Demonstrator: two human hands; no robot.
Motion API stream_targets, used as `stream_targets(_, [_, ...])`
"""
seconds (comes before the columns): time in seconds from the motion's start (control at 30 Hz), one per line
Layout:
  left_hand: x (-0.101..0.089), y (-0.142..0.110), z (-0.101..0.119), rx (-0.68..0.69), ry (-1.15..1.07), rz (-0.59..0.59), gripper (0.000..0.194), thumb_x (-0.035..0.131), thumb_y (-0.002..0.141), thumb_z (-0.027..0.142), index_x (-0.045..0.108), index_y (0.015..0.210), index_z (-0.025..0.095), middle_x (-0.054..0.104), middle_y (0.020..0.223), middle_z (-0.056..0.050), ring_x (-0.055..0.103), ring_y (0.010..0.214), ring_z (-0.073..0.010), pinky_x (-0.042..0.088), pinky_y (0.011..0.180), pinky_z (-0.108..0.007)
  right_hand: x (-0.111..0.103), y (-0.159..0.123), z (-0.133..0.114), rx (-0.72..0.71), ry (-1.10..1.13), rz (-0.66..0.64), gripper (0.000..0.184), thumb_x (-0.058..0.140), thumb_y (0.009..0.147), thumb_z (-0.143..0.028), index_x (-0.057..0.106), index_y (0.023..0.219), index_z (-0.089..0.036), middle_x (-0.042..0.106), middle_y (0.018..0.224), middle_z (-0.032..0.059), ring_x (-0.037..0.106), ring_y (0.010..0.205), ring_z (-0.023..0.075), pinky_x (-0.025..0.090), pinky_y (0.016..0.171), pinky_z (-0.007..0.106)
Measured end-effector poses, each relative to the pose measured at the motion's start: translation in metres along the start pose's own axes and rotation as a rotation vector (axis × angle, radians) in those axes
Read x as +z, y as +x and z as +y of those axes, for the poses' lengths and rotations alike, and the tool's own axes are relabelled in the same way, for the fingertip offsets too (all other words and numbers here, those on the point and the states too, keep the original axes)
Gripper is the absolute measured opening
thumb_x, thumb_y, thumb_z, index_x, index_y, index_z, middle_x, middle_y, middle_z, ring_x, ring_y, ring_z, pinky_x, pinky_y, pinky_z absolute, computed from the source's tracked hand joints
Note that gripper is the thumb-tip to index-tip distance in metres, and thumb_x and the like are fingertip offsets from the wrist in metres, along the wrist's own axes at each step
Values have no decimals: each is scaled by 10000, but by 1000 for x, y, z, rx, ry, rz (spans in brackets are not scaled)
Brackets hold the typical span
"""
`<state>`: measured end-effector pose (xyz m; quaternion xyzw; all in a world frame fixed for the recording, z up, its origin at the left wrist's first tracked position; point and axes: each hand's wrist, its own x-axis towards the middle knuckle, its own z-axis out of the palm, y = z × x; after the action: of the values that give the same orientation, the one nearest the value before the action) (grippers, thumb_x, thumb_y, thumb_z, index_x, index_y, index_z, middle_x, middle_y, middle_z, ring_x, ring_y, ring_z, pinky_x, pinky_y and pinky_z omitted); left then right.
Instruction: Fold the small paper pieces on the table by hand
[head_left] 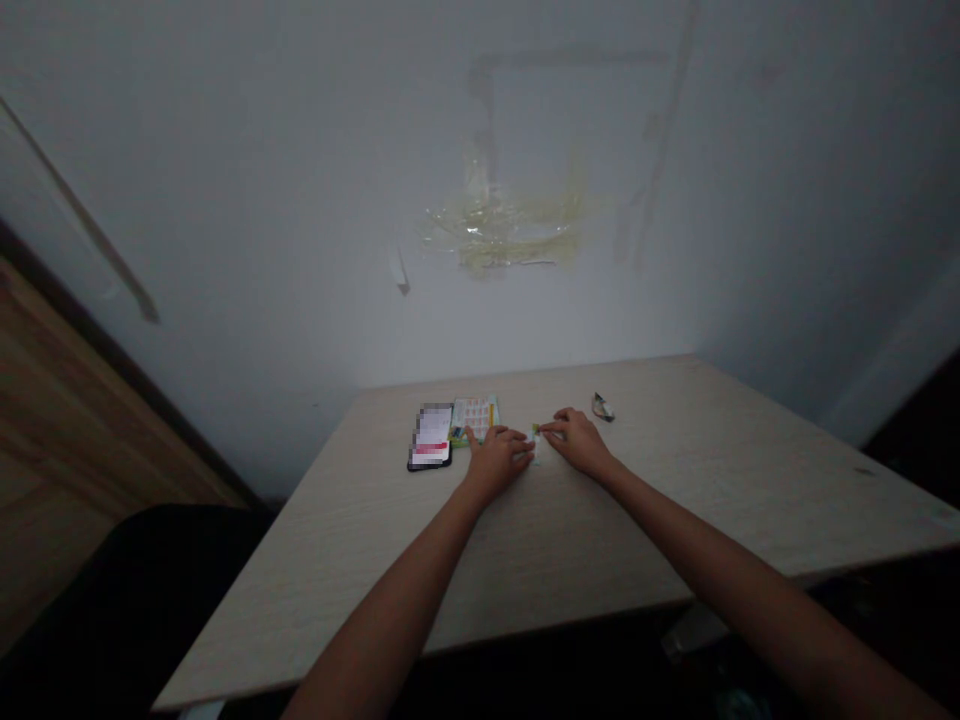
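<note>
Both my hands rest on a pale wooden table (675, 500), meeting over a small white and green piece (535, 437). My left hand (496, 458) lies with fingers curled, its fingertips touching the small piece. My right hand (576, 438) pinches the same piece from the right with thumb and forefinger. Just left of my left hand lies a colourful printed card (475, 415), and beside that a phone (431, 436) with its screen lit.
A small crumpled wrapper or clip (603, 407) lies to the right of my right hand. The table stands against a white wall with old tape marks (510, 235). A dark chair back (135, 590) is at lower left, wooden panelling beyond it.
</note>
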<state>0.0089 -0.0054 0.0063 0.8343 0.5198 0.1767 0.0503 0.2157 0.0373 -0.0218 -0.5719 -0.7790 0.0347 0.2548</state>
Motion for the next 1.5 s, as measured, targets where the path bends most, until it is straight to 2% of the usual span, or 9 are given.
stream_targets(0.27, [4,1,-3,13,-25,14,224,572,932,413,698,1117,422,661,1283,31,461,1282,-282,2,1037,-832,-8,-3,-11,39,-68,-36,324,558,922,-362,670,1225,-357,568,1206,71,500,1147,238,374,986,363])
stream_targets(0.47, [5,-1,-3,17,-9,16,247,566,931,425,683,1148,413,654,1291,19,466,1272,-278,10,1054,-818,-7,-4,-9,13,-88,-49,339,523,941,-380,651,1254,-356,562,1242,80,482,1173,245,369,988,374])
stream_targets(0.7, [9,0,-5,35,-15,53,232,591,918,410,692,1127,403,673,1254,26,465,1267,-269,-18,1055,-813,-8,-7,-7,-49,-98,-23,360,531,930,-439,677,1238,-322,608,1214,88,517,1142,254,389,977,366])
stream_targets(1.1, [8,0,-5,35,-35,45,243,590,915,418,693,1135,412,673,1245,20,455,1261,-270,-42,1061,-798,-10,-6,-13,18,-97,-31,357,575,892,-479,709,1171,-300,613,1202,88,523,1133,267,399,955,386])
stream_targets(1.5, [7,0,-5,23,-1,27,260,578,920,439,685,1154,407,664,1267,14,447,1268,-274,-28,1076,-788,-8,-7,-8,5,-75,-35,414,626,839,-519,688,1197,-320,597,1227,85,514,1156,273,405,965,407])
